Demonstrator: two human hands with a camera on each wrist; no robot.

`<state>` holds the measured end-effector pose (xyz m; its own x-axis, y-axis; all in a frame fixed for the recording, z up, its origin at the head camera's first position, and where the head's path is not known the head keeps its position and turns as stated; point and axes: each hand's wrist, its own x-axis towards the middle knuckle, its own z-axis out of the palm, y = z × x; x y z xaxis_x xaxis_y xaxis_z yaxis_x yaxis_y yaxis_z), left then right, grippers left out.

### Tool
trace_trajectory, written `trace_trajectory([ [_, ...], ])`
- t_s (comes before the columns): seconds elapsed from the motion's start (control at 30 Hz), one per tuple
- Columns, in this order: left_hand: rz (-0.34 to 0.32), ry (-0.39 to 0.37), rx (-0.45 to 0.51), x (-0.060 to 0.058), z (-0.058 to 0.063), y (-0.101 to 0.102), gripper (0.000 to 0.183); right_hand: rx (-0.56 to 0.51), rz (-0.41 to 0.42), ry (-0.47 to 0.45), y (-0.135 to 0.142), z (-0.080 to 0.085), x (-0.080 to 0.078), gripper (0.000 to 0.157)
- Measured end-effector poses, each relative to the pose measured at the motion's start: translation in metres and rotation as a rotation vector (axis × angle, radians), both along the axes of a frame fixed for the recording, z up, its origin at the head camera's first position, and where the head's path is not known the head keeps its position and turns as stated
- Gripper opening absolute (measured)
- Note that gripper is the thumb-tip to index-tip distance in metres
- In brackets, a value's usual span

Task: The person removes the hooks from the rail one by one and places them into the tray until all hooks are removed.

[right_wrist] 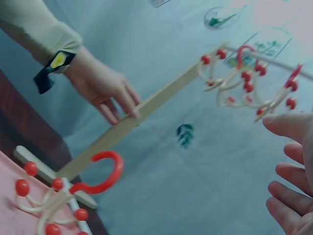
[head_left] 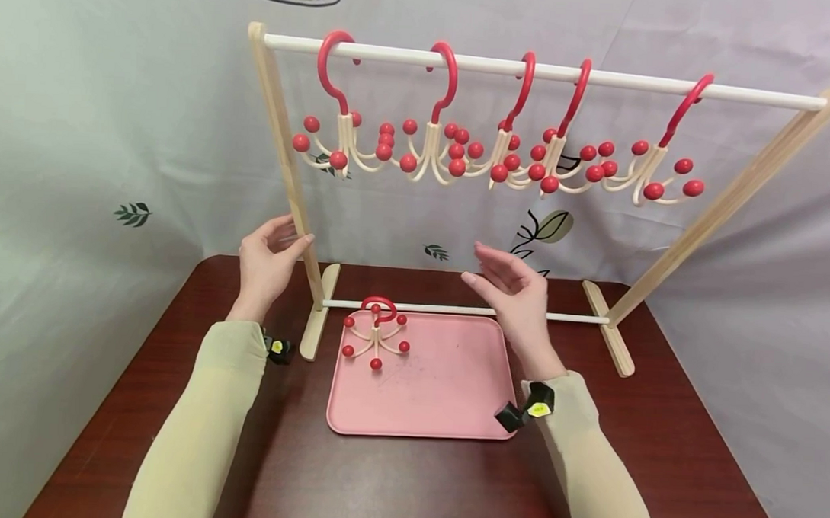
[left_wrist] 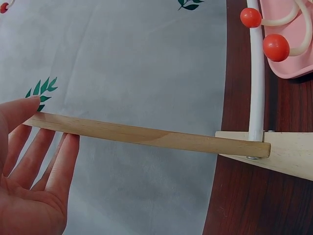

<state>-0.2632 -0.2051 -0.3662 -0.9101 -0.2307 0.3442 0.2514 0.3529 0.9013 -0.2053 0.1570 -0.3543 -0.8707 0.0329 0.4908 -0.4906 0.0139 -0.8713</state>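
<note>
My left hand [head_left: 264,265] pinches the left wooden post [head_left: 282,132] of the hanging rack between thumb and fingertips; the left wrist view shows the thumb on one side of the post [left_wrist: 146,135] and the fingers on the other. My right hand [head_left: 520,297] is in the air above the right part of the pink tray [head_left: 451,390], its fingers loosely bent and holding nothing. On the tray's left part stands a hanger [head_left: 376,338] with a red hook and several cream arms tipped with red balls. The right wrist view shows its hook [right_wrist: 115,171] too.
Several like hangers [head_left: 433,138] hang by red hooks from the rack's white top bar [head_left: 620,77]. A lower white bar [head_left: 571,318] joins the rack's feet behind the tray. The dark wooden table [head_left: 311,476] carries the rack, and a patterned cloth [head_left: 152,128] hangs behind it.
</note>
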Motion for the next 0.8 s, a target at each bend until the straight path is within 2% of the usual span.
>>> trace_trajectory([
  [0.3, -0.005, 0.006, -0.003, -0.001, -0.001, 0.001, 0.046, -0.057, -0.034, 0.077, 0.028, 0.033, 0.014, 0.041],
  [0.53, -0.006, 0.013, -0.002, -0.002, -0.002, 0.0, 0.046, -0.146, -0.048, 0.122, 0.046, 0.065, 0.019, 0.041],
  [0.73, -0.001, 0.003, -0.016, -0.002, -0.002, -0.001, 0.047, -0.211, -0.09, 0.218, 0.058, 0.09, 0.024, 0.041],
  [0.8, -0.001, 0.002, -0.018, -0.002, -0.002, -0.001, 0.047, -0.265, -0.101, 0.25, 0.06, 0.1, 0.026, 0.041],
])
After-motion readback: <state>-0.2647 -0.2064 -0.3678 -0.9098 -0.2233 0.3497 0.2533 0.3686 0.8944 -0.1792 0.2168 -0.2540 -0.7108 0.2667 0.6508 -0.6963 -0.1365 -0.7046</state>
